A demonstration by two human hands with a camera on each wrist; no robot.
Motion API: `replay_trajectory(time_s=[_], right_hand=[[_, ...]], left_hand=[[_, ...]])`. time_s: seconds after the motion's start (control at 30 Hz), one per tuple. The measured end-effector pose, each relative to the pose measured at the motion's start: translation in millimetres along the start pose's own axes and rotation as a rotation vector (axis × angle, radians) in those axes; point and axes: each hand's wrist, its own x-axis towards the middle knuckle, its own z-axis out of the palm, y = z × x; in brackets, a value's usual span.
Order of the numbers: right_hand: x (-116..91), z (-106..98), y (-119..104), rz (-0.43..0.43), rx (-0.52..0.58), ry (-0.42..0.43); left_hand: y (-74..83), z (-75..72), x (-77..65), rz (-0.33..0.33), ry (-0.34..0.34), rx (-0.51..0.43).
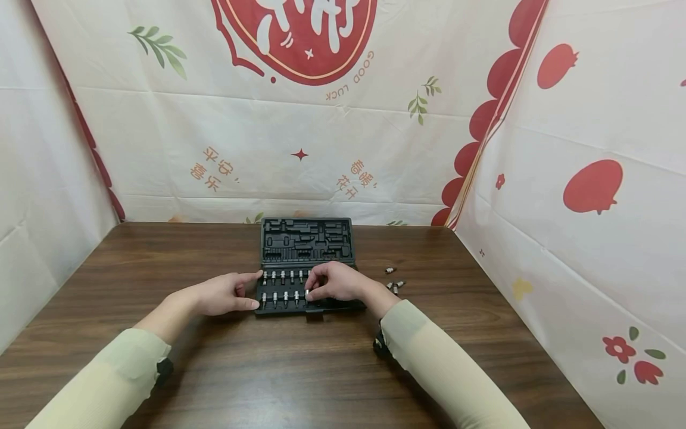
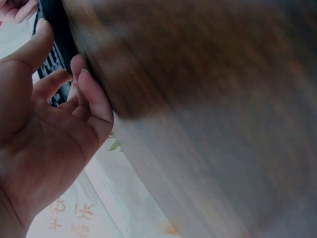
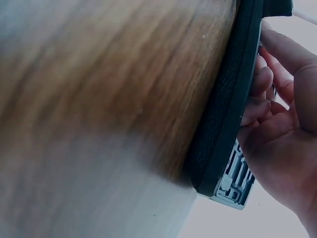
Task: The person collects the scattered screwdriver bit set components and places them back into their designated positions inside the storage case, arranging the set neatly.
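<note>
A black hinged case (image 1: 316, 309) lies unfolded on the table, its moulded lid (image 1: 306, 239) leaning back. Two rows of silver bit sockets (image 1: 286, 298) stand in its base. At the case's left end, my left hand (image 1: 222, 294) holds the side between thumb and forefinger; in the left wrist view its other fingers (image 2: 96, 96) bend by the case's side. Over the near row, my right hand (image 1: 339, 281) pinches a small silver bit socket (image 1: 307, 294) between thumb and forefinger. The right wrist view hides that socket behind the fingers and the case wall.
Several loose bit sockets (image 1: 396, 286) lie right of the case, partly behind the right wrist, with another socket (image 1: 390, 270) farther back. The brown wooden table (image 1: 241, 369) ends at a printed cloth backdrop (image 1: 300, 131). Dark bands (image 1: 164, 370) sit at both wrists.
</note>
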Motion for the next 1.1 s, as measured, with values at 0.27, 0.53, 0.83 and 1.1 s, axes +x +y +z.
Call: replay_trajectory(time_s=[0.27,0.53,0.83,1.1], right_hand=[[0.8,-0.4,3.0,-0.015,0.002,-0.006],[1.8,-1.6,4.5,0.010,-0.021,0.016],[2.9,-1.8,2.3,0.064,-0.050,0.015],[7.6,-0.9,-4.6,0.084,-0.112,0.006]], left_hand=[[-30.0,4.9,11.5,0.063,0.001,0.027],[-1.9,1.2,1.4,0.001,-0.001,0.002],[5.5,3.1,1.3,-0.018,-0.001,-0.008],[5.4,1.9,-0.5,-0.011,-0.005,-0.008]])
